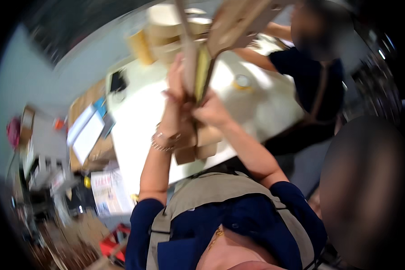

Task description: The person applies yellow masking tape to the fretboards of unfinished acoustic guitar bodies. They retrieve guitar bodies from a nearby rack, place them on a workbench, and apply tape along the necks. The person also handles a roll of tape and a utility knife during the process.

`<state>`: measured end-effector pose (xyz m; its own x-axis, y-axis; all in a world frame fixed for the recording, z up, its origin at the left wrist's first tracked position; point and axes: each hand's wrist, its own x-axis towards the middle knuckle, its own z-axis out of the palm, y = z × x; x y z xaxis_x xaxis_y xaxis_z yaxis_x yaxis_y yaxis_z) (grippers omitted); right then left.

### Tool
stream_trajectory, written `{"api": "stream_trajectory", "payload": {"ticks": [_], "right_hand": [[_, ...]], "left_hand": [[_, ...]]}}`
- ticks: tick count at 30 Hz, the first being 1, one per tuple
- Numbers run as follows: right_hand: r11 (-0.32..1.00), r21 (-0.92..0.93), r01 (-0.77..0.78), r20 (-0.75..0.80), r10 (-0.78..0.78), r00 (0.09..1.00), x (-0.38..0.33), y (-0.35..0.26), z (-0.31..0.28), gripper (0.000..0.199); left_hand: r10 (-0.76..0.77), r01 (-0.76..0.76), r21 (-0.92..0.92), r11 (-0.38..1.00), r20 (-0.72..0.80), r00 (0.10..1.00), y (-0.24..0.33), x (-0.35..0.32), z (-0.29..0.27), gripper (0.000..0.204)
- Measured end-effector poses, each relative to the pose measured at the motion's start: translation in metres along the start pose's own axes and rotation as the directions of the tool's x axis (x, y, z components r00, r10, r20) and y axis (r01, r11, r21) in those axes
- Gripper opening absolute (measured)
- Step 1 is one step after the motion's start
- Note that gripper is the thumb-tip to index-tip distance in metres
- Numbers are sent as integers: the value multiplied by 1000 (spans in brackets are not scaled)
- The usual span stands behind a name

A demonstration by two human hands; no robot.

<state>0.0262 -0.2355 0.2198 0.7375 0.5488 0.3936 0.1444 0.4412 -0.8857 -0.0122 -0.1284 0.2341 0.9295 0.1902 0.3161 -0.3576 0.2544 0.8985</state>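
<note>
A long brown folded piece (pixel 231 24), like cardboard or thin wood with small holes along it, rises from between my hands. Yellow shows on its inner face. My left hand (pixel 177 90) presses along its left side with the fingers pointing up and away. Around its lower end my right hand (pixel 211 110) is closed. Motion blur hides the exact finger positions. Just below the hands, brown box-like blocks (pixel 207 148) rest at the near edge of the white table (pixel 137 103).
Wide tan rolls (pixel 164 20) and a yellow roll (pixel 141 47) stand at the table's far side. A tape roll (pixel 242 82) lies right of centre. Another person (pixel 310 81) reaches in from the right. Papers (pixel 86 135) lie on a brown surface at left.
</note>
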Motion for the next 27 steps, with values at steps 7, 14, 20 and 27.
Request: {"api": "stream_trajectory", "payload": {"ticks": [7,14,20,27], "right_hand": [[963,-216,161,-400,-238,885,-56,-24,-17,39],[840,-542,36,-680,-463,568,-210,-104,-18,30],[742,-669,-42,-736,-669,-107,-338,-202,55,24],[443,-636,-632,-214,-888,-407,-525,-354,94,20]], "left_hand": [[25,91,-249,964,425,905,1,-16,19,97],[187,-23,-232,972,718,670,-23,-41,61,77],[25,316,-203,927,873,487,-59,-69,102,75],[-12,402,-100,910,964,266,-96,-116,159,72]]}}
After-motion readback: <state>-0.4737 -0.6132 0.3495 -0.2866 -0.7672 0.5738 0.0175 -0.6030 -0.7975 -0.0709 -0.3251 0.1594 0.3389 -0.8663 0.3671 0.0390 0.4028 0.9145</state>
